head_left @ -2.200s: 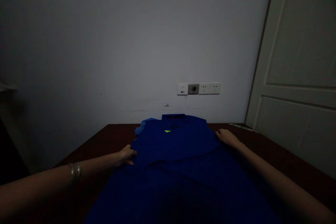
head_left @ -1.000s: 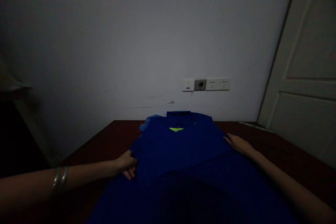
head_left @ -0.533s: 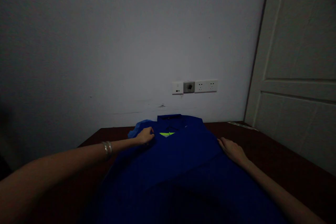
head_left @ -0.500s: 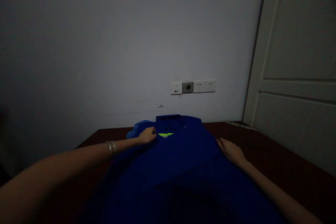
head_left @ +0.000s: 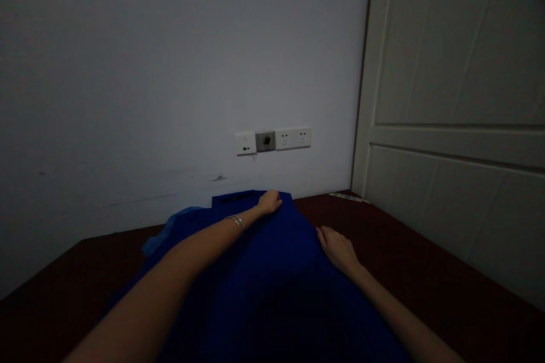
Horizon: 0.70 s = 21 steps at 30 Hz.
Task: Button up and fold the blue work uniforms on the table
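A dark blue collared shirt [head_left: 264, 261] lies spread over the dark red-brown surface, its collar [head_left: 225, 199] pointing at the wall. My left hand [head_left: 269, 202], with silver bangles at the wrist, is closed on the cloth near the shirt's far right shoulder. Along the right side edge of the shirt, my right hand [head_left: 339, 249] has its fingers closed on the cloth, thumb side hidden. My left forearm crosses the shirt and covers much of its left front. The near part of the shirt is too dark to make out.
Lighter blue cloth [head_left: 159, 238] sticks out at the shirt's left. The dark red-brown tabletop [head_left: 383, 261] meets a white wall with a row of sockets [head_left: 293, 138]. A white panelled door [head_left: 451, 147] stands at right, a flat printed strip [head_left: 347, 197] near its foot.
My left hand has moved right across the shirt, from beside the neck opening to the far right shoulder. My right hand stays at the side edge. The view has turned right.
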Motion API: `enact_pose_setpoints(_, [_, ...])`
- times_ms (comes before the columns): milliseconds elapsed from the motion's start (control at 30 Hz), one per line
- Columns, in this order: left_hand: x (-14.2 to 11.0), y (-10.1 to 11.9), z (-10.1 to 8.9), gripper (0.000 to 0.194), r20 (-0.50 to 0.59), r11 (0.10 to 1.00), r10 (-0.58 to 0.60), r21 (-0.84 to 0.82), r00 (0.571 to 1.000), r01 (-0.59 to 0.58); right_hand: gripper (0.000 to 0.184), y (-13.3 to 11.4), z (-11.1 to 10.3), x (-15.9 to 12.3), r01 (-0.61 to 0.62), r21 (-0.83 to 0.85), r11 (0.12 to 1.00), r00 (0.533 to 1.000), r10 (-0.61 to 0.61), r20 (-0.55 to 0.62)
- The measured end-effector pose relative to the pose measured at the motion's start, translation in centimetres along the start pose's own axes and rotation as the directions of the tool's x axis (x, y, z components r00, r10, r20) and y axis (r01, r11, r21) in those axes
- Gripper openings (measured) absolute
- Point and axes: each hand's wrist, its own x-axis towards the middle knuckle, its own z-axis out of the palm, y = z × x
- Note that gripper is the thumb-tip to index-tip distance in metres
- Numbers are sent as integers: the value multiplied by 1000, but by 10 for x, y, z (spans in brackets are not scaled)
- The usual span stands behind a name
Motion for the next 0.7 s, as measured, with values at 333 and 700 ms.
enact_pose_setpoints(333, [71, 30, 28, 24, 5, 997, 60, 51, 998, -60, 42, 1, -4, 4, -27, 73, 997, 999, 24, 49])
enact_pose_setpoints(700, [96, 24, 50, 27, 10, 998, -62, -1, 998, 62, 49, 0, -11, 4, -26, 59, 998, 994, 19, 112])
